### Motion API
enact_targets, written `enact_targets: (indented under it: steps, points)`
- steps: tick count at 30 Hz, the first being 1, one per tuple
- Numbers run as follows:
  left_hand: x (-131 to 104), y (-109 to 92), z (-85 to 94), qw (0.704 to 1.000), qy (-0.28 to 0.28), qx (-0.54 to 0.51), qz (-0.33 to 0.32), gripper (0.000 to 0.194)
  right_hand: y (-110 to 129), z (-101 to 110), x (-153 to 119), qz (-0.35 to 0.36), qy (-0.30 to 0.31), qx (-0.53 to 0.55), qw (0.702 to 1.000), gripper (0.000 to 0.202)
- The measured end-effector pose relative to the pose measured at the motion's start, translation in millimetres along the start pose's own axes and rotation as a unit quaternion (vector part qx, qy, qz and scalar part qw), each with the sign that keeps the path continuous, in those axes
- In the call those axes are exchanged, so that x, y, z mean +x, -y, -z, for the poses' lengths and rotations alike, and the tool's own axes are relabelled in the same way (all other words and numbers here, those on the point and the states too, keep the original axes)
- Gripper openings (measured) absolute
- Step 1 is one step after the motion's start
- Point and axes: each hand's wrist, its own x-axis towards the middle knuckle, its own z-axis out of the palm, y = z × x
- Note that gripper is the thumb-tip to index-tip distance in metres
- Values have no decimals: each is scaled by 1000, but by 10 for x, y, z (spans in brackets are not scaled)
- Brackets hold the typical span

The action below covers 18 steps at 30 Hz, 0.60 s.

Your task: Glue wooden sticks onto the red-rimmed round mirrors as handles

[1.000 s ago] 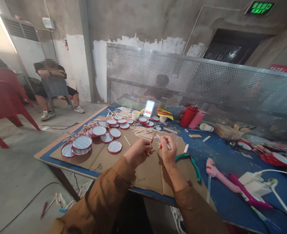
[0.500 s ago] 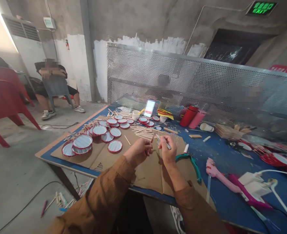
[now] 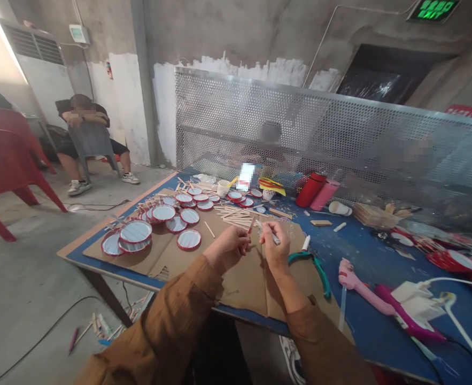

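Over the cardboard sheet point(image 3: 244, 283), my left hand point(image 3: 232, 245) is closed in a pinch on a small thin stick point(image 3: 251, 226), reddish-brown where it shows above the fingertips. Close by on the right, my right hand point(image 3: 276, 247) is wrapped round a slim whitish pen point(image 3: 276, 239), its narrow end pointing toward the stick. A small gap separates the two hands; fingers hide much of both items. Just beyond them lies a pile of flat wooden sticks point(image 3: 236, 216). Round red-rimmed discs point(image 3: 189, 239) with pale faces lie in a group to the left.
Teal-handled pliers point(image 3: 319, 275) and a pink glue gun point(image 3: 368, 297) lie to the right, near white plugs and cables point(image 3: 416, 299). A red bottle point(image 3: 311, 190), a pink bottle point(image 3: 324, 195) and a lit phone point(image 3: 245, 177) are farther back, before a perforated metal screen point(image 3: 215, 123).
The hands keep almost the same place and grip, with the stick and pen still close together. The camera view has shifted very slightly.
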Motion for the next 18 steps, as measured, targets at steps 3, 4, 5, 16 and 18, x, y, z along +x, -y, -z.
enact_targets:
  steps: [3,4,5,16,18]
  points:
    - [-22,-23,-3,1000,1,-1,0,9,-15,3,-2,2,7,-4,1000,26]
    - [-31,-32,-4,1000,1,-2,-2,9,-22,6,-3,2,12,-9,1000,26]
    - [-39,-40,-5,1000,1,-2,-2,9,-28,8,-2,2,15,-14,1000,26]
    - [-52,-76,-7,1000,-3,4,4,9,-9,3,-1,6,14,-8,1000,27]
    - [-48,-70,-7,1000,-2,5,1,9,-6,2,-3,4,12,-15,1000,27]
